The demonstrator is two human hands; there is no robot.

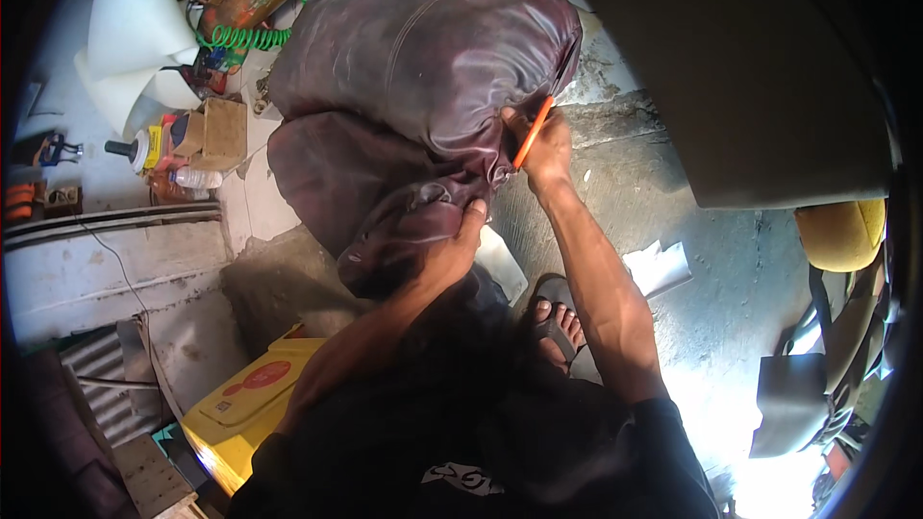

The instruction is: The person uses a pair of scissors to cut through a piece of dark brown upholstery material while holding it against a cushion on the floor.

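A large maroon leather-like cushion (423, 48) with a stitched seam lies bulging in front of me, its loose, wrinkled cover gathered toward my body. Gripping a bunched fold of that cover (385, 221), my left hand (452, 250) has its thumb on top and its other fingers hidden beneath. At the cushion's right edge, my right hand (546, 146) is closed around a slim orange tool (532, 135), whose working end I cannot make out. The right thumb rests against the cover.
A yellow box (245, 404) stands at lower left. Beyond the left ledge are a cardboard box (224, 133), a bottle (144, 148), white sheets (139, 14) and a green coiled hose (245, 37). A dark panel (731, 86) hangs at right, near yellow foam (841, 235). White scraps (658, 267) lie on the floor.
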